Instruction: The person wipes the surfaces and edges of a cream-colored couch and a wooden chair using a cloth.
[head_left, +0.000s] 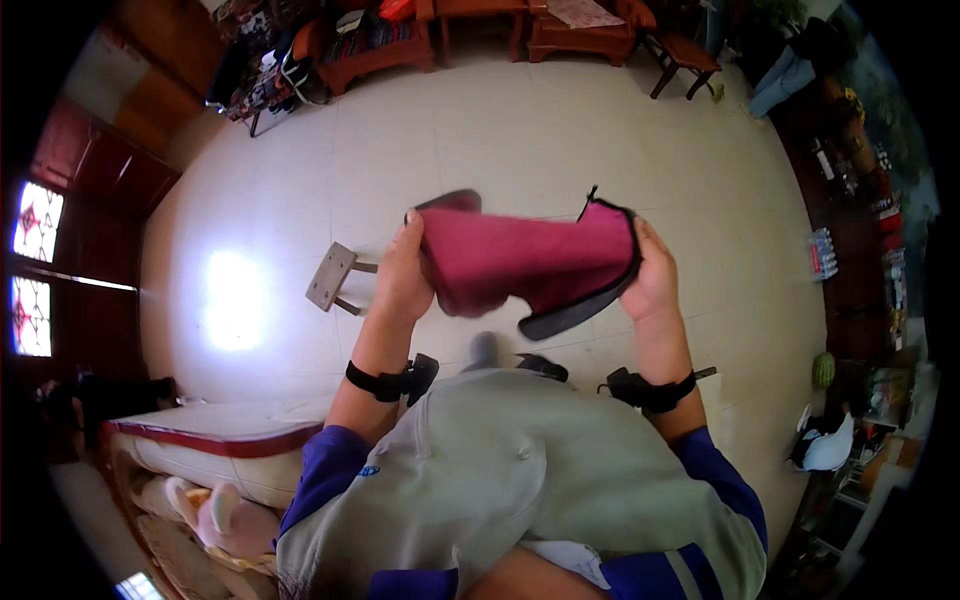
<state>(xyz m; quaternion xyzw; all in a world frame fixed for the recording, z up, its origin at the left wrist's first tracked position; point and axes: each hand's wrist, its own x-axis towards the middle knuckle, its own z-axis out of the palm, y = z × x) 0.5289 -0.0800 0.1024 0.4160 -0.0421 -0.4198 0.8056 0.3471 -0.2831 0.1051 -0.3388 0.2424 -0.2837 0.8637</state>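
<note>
**Head view: soft maroon cloth held at both ends**

Head view shows you standing over a pale tiled floor (520, 130), with a maroon cloth (525, 262) stretched between your hands at about waist height, out in front of your grey-green top.

Your left hand (400, 280) is closed around the cloth's left end, thumb up along its edge. Your right hand (650, 280) is closed on the right end, where a dark trim (585, 305) runs down and under the fabric. Both grips are pinches on cloth, not wide-open palms.

The cloth looks thick and fleecy, and it sags into a rounded fold near your left hand, so judge it as soft, light and limp. It should not slip much, and it is not fragile. It will droop wherever you leave it unsupported. The trimmed edge seems the firmest place to hold; the corners by the trim would give you the most control.

A small stool (332, 278) stands on the floor beyond your left hand, well apart from the cloth. A cushioned bench (215, 440) sits at your lower left.
</note>
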